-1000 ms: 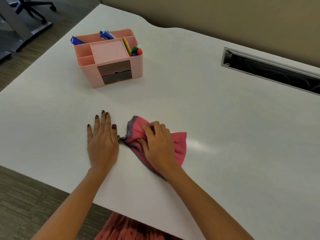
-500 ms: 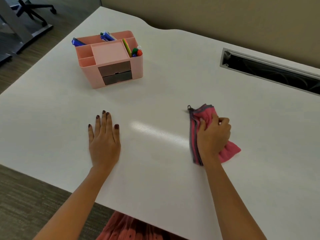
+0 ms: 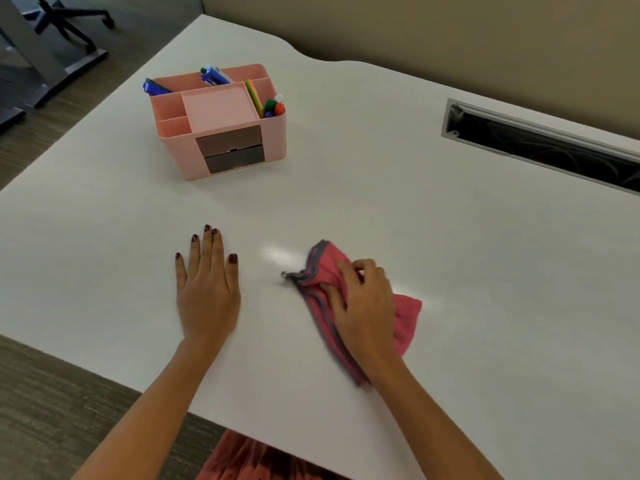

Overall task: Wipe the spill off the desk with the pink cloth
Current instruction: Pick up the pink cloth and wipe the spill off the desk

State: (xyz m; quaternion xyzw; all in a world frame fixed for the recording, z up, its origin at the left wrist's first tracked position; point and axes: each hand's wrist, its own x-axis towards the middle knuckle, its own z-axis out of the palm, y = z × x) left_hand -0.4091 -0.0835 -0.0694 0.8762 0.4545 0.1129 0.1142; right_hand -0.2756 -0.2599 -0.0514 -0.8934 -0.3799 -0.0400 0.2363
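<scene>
A pink cloth [image 3: 325, 271] with a grey border lies bunched on the white desk [image 3: 381, 209], near the front edge. My right hand [image 3: 365, 306] presses down on it with fingers curled into the fabric, covering its middle. A faint shiny wet patch [image 3: 278, 254] shows on the desk just left of the cloth. My left hand [image 3: 207, 284] rests flat on the desk, palm down and fingers apart, holding nothing, a short way left of the cloth.
A pink desk organizer [image 3: 221, 123] with pens and two small drawers stands at the back left. A long cable slot [image 3: 540, 147] with a metal rim is cut into the desk at the back right. Chair legs [image 3: 69, 22] stand on the floor far left.
My right hand swept the cloth from beside the left hand out to the right, and it has now come back leftward toward the middle. My left hand stayed put.
</scene>
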